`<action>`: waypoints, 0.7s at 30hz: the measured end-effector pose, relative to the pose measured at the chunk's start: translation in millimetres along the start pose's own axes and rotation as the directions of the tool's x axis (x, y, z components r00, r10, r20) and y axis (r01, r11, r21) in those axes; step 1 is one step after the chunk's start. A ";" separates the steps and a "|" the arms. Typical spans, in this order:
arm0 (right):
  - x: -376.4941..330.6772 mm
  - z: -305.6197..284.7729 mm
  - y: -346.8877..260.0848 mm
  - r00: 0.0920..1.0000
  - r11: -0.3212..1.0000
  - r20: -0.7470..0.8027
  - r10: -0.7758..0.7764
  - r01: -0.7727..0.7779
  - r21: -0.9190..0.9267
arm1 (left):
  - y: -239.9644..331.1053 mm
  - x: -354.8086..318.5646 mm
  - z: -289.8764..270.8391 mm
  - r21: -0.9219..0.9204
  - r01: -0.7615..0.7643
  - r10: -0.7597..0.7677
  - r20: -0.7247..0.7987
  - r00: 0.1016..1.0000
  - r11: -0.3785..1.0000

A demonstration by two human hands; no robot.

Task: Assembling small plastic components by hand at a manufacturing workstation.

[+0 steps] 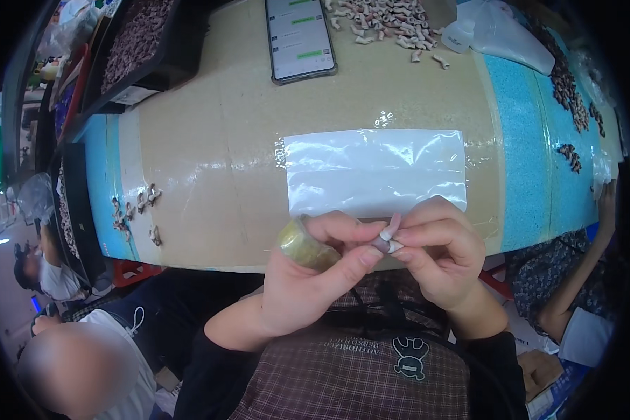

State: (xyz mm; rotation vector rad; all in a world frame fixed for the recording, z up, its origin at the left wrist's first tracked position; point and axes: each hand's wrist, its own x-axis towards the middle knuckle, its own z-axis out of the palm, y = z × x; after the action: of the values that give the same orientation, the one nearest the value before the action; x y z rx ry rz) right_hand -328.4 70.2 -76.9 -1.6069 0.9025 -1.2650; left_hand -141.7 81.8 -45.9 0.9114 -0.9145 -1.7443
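In front of my body, both hands meet above the table's near edge. My left hand [322, 273] pinches, between thumb and forefinger, one side of a small pinkish-white tubular piece [392, 229] with a greyish-purple part. From the other side, the thumb and fingers of my right hand [437, 252] grip the same piece; its exact make is too small to tell. A yellowish, see-through rounded thing, possibly a tape roll [304, 245], rests against my left hand's fingers. Just beyond the hands lies a white glossy sheet [374, 171] taped to the table.
A phone [301, 42] lies at the far side, beside a pile of pale tubular pieces [392, 21]. Black bins [182, 49] stand left, near a few loose pieces [143, 199]. Plastic bag [504, 35] and dark pieces [567, 91] are right. Other people sit at both sides.
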 end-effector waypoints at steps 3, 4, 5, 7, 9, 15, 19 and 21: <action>4.7 0.7 -1.3 0.997 0.995 0.049 -0.060 0.064 -0.075 | -3.9 -5.1 -10.8 0.003 -0.014 0.014 0.039 0.999 1.000; 4.6 5.9 -3.4 0.997 0.994 0.044 -0.066 0.069 -0.088 | -4.8 -6.9 -16.2 0.023 -0.017 0.015 0.073 0.997 1.000; 6.6 13.5 -3.7 0.995 0.994 0.031 -0.091 0.093 -0.066 | -1.9 -7.1 -19.3 0.080 -0.025 0.018 0.092 0.996 0.997; 2.6 17.1 -1.2 0.993 0.989 0.023 -0.120 0.121 -0.081 | -6.6 -10.6 -22.6 0.097 -0.113 0.103 0.108 0.989 0.989; -8.8 17.5 1.3 0.998 0.998 0.029 -0.049 0.050 -0.041 | -0.6 -12.7 -15.1 0.048 -0.013 0.012 0.033 0.999 0.999; 1.9 9.7 -10.4 0.992 0.971 -0.123 0.023 -0.051 -0.234 | 32.7 -26.1 -89.7 0.561 -0.020 0.336 -0.466 0.819 0.828; -1.1 -35.5 3.1 0.988 0.898 -0.139 0.068 -0.121 -0.424 | 53.0 -60.9 -175.4 0.745 0.290 0.562 -0.652 0.509 0.601; 9.3 -49.1 2.3 0.976 0.870 -0.208 0.059 -0.153 -0.470 | 50.7 -83.3 -221.4 0.782 0.258 0.583 -0.603 0.545 0.567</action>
State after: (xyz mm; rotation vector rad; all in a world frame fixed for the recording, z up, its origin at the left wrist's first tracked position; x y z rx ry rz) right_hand -374.3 51.2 -71.0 -1.8025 1.5021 -1.1837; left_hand 95.9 105.2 -85.3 1.9460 -1.0601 -0.3588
